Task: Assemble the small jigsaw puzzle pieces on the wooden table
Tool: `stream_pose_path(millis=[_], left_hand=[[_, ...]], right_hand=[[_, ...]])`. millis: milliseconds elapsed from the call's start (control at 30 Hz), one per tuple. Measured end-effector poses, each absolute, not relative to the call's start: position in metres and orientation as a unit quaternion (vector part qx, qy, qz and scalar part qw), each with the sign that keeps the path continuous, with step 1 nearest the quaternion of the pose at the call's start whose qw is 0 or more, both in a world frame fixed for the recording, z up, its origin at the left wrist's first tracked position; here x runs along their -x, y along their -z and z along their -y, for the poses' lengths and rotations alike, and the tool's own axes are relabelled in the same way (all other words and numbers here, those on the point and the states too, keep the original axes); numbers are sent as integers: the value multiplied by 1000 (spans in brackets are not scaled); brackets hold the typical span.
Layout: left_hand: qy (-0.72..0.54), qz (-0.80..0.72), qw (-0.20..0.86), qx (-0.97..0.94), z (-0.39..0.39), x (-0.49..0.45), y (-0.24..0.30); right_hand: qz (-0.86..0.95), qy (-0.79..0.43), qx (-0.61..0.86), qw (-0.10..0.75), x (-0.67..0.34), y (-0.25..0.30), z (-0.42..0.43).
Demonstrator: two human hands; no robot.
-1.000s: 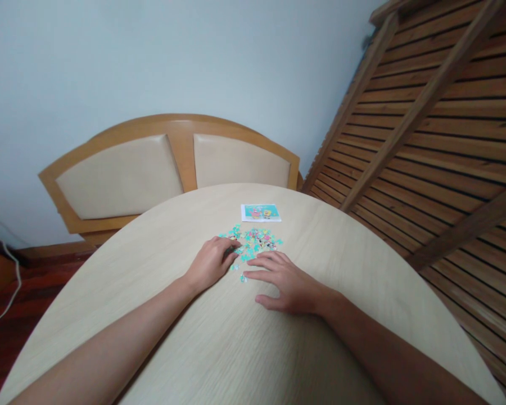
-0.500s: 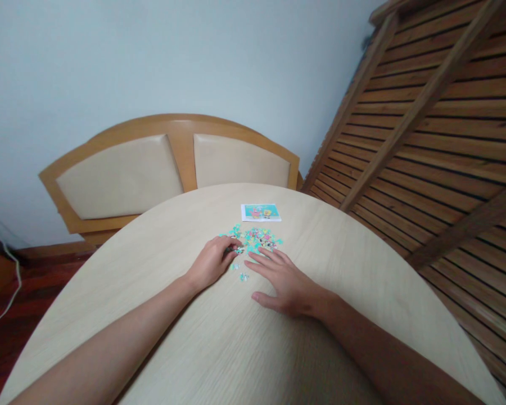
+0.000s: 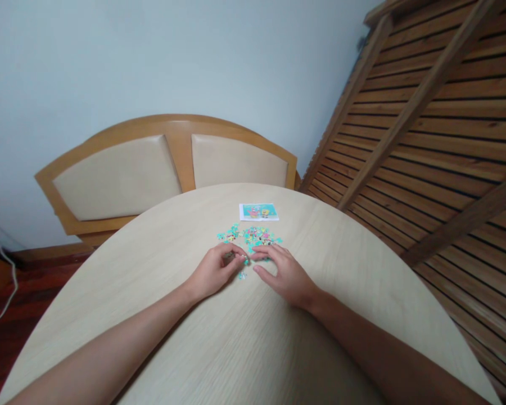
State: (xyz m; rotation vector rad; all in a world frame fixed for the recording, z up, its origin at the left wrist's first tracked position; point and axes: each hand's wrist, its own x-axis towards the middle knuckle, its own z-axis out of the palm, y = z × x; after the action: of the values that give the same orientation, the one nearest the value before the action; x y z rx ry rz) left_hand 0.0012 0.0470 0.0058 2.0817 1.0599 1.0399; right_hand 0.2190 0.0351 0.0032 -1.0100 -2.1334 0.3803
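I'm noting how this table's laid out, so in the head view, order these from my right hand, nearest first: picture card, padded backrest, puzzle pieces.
1. Puzzle pieces: right by your right hand, mostly beyond it.
2. Picture card: lying flat beyond the pieces.
3. Padded backrest: past the table's far edge.

The puzzle pieces (image 3: 259, 234) look cardboard, the table (image 3: 244, 349) matt wood.

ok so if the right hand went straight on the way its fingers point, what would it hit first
Probably the left hand or the small teal puzzle piece beside it, both just across from the right hand; depth is unclear from this one view.
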Motion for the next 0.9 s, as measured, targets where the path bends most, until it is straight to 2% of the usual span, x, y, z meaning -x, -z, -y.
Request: stream_pose_path(millis=[167,233,367,500,800,900], left_hand=[[-384,-390,349,-761,-32,-8,-10],[-363,-402,305,-783,-28,-4,-14],[-262,-405,145,-864,-23,7,-22],[-203,-392,84,-893,-22,10,-22],[-230,-366,104,-895,-26,4,-11],[-241,-349,120,-898,-26,3,-9]], right_hand=[[811,-176,384,405,-214,-2,-31],[809,-181,387,404,-215,-1,-33],[818,-182,389,383,-222,1,-38],[823,-185,395,363,-225,1,-40],[856,-148,385,313,-224,4,-39],[845,-159,396,322,-223,5,-39]])
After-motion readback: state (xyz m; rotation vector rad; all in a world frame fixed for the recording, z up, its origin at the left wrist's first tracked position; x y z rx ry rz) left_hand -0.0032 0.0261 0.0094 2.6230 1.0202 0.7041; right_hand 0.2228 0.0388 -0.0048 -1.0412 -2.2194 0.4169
